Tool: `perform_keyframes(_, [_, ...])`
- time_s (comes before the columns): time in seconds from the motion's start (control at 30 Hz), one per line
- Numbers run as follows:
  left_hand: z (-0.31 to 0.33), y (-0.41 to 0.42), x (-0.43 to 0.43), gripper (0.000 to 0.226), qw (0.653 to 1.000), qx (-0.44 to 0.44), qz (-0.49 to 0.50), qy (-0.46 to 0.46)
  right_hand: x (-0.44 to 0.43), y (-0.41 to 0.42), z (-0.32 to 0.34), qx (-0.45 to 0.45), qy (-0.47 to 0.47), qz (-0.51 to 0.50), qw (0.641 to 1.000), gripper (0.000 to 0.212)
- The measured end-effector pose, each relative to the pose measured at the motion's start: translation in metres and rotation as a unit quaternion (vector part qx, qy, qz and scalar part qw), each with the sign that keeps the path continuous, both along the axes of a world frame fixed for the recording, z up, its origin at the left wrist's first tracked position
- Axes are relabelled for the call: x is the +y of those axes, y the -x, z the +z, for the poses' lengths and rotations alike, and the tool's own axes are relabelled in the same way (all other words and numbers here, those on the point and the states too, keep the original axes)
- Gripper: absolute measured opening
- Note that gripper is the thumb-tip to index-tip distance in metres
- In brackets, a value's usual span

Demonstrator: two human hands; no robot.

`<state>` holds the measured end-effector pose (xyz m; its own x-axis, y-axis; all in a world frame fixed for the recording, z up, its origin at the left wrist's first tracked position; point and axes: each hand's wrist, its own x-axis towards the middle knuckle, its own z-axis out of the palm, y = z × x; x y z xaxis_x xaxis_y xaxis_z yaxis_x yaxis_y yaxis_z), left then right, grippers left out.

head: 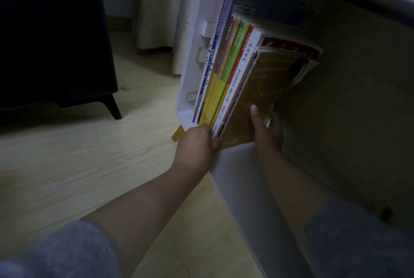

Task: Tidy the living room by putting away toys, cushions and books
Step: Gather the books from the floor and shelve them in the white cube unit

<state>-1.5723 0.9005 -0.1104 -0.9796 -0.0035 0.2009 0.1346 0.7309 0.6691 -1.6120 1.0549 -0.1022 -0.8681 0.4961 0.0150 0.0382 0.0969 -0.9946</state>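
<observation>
Your white shelf unit stands on the pale wooden floor, its open compartment facing you. It holds a row of books standing on end, spines outward and fanned, all leaning to the right. A tall blue-and-white one is nearest the left wall, then come orange, green and yellow spines, then a white one. At the right end of the row is a brown book, with a red cover showing just behind it. The light is dim and the titles are too small to read.

To the left of the unit stands a dark armchair on a slanted leg. A pale curtain hangs behind it and the unit.

Your left hand is pressed against the bottom ends of the spines, at the front lower edge of the compartment. Its back is turned towards you and its fingers are hidden, so you cannot tell how far it is closed.

Your right hand grips the lower corner of the brown book. The thumb lies flat on the front cover and the fingers are curled round behind it.

Grey sleeves are pushed up both your forearms.
</observation>
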Motion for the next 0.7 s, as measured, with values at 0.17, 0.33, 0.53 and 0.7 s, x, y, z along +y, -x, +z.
perform_keyframes(0.17, [-0.002,-0.001,-0.001,0.024,1.0,0.002,-0.006,0.002,0.0,-0.003,0.0,0.008,0.003,-0.009,1.0,0.063])
perform_keyframes(0.33, [-0.004,-0.007,-0.001,0.024,1.0,0.002,-0.027,0.004,0.0,-0.009,0.003,0.021,-0.017,-0.005,1.0,0.059])
perform_keyframes(0.53, [-0.001,-0.01,-0.007,0.025,0.999,0.002,-0.032,0.02,-0.003,-0.016,0.006,0.02,-0.037,-0.011,0.999,0.061])
perform_keyframes(0.7, [0.001,-0.012,-0.014,0.022,0.999,-0.004,-0.029,0.035,-0.004,-0.023,0.007,0.01,-0.057,-0.014,0.998,0.064])
